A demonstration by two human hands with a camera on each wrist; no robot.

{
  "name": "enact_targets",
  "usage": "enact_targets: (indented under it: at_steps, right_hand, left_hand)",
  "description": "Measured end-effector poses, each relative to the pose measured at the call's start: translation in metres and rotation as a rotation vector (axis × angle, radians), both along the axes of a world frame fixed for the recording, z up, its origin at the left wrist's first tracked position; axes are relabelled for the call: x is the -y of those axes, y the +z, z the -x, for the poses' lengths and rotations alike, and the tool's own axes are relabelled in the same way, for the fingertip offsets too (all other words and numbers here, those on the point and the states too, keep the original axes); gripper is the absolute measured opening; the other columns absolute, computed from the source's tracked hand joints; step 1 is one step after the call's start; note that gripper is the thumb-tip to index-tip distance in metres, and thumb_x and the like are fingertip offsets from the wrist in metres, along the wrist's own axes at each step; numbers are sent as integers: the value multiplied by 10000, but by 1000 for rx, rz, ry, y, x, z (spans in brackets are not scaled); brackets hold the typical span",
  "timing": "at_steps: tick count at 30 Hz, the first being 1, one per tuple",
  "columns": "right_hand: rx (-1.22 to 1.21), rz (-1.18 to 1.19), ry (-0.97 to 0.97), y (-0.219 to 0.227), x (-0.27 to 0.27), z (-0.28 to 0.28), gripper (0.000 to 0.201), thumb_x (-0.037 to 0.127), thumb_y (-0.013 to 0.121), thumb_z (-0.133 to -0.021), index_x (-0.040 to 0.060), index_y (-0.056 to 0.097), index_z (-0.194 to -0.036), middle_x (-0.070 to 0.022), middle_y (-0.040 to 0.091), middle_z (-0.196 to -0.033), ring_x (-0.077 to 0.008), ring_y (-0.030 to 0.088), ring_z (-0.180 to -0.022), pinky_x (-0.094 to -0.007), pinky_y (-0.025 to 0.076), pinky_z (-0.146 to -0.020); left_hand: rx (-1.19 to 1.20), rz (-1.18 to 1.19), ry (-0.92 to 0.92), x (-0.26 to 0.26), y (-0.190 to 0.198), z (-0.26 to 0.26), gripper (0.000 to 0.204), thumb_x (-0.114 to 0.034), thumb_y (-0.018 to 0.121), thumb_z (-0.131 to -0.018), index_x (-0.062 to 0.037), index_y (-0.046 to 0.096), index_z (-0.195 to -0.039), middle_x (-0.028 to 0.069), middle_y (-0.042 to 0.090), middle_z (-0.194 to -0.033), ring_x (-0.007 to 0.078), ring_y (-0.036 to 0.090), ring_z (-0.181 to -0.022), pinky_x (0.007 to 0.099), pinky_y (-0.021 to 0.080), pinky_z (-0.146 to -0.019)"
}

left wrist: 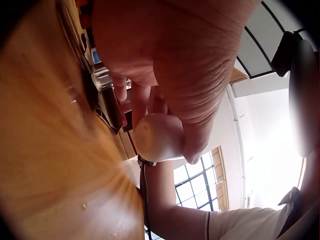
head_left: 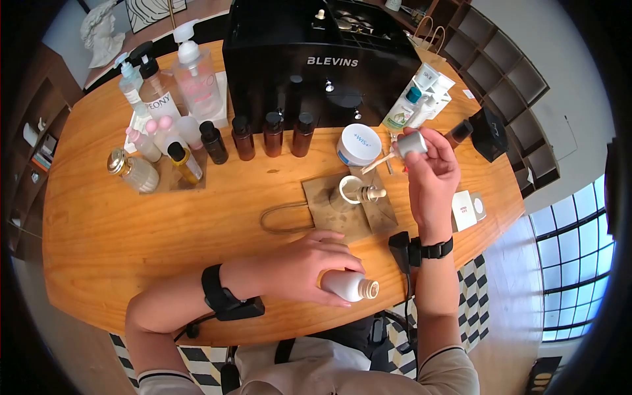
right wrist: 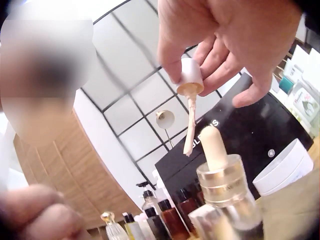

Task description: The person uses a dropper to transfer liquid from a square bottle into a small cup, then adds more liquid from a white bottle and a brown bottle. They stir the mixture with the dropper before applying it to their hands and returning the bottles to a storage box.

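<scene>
In the head view my left hand (head_left: 306, 266) grips a small white bottle (head_left: 343, 284) on its side, its uncapped neck pointing right. The left wrist view shows the bottle's rounded base (left wrist: 159, 136) between thumb and fingers. My right hand (head_left: 436, 174) pinches a silver-white cap (head_left: 412, 143) above the table's right side. From that cap hangs an applicator wand (right wrist: 190, 125), coated in beige cream, seen in the right wrist view. Below the wand stands a dropper bottle (right wrist: 222, 185) with a cream bulb and gold collar.
A flattened brown paper bag (head_left: 322, 220) lies under the dropper bottle. Behind it are a round white jar (head_left: 359, 145) and a large black case (head_left: 283, 79). Several amber bottles (head_left: 273, 135) line the case's front; pump bottles (head_left: 197, 85) stand left. A small card (head_left: 464, 209) lies right.
</scene>
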State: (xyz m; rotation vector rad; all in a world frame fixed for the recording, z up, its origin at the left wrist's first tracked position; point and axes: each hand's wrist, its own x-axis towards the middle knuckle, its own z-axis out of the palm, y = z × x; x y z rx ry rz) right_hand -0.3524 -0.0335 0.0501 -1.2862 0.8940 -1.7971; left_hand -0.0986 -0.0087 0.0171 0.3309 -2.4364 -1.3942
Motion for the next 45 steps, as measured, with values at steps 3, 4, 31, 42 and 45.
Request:
enact_targets:
  at_steps: [3,4,31,42,45]
  right_hand:
    - [221,-139,7,-2,10,9,340,9,685,-912,31,610,-1242,-98,685,-1201,-180,641,-1116,-376,479,-1009]
    - [329,-242,11,-3,11,13,302,55,681,-932,57,625,-1229,-66,695,-1184,-169,642,-1110,-381,469,-1002]
    - [258,-573,310,-18,27,40,282,18,675,-929,99,641,-1198,-22,685,-1105,-140,651,-1027,-542,529,-988]
    - [380,-567,353,-18,10,21,233,86,661,-957,135,629,-1182,-31,692,-1155,-197,648,-1128,-575,501,-988]
    - [393,-514,380,-7,11,12,262,81,672,-947,120,630,-1203,-50,688,-1177,-196,649,-1122,-531,508,-980]
  left_hand:
    - [-50,-49,-43,3,-7,10,530,-423,807,-818,-121,666,-1229,75,675,-1220,403,453,-1315,470,309,-1151]
    - [-51,-45,-51,4,-7,12,530,-423,807,-818,-121,666,-1229,75,675,-1220,403,453,-1315,470,309,-1151]
    - [19,-71,-248,3,4,2,463,-341,784,-856,-84,633,-1210,38,667,-1149,236,646,-1100,651,133,-1207]
    - [-46,-45,-105,-13,8,-34,454,-280,817,-831,-110,667,-1225,43,700,-1054,238,679,-990,559,221,-1223]
    - [-91,-44,-57,-13,9,-40,459,-270,835,-815,-104,682,-1215,45,704,-1065,237,675,-1020,515,319,-1187]
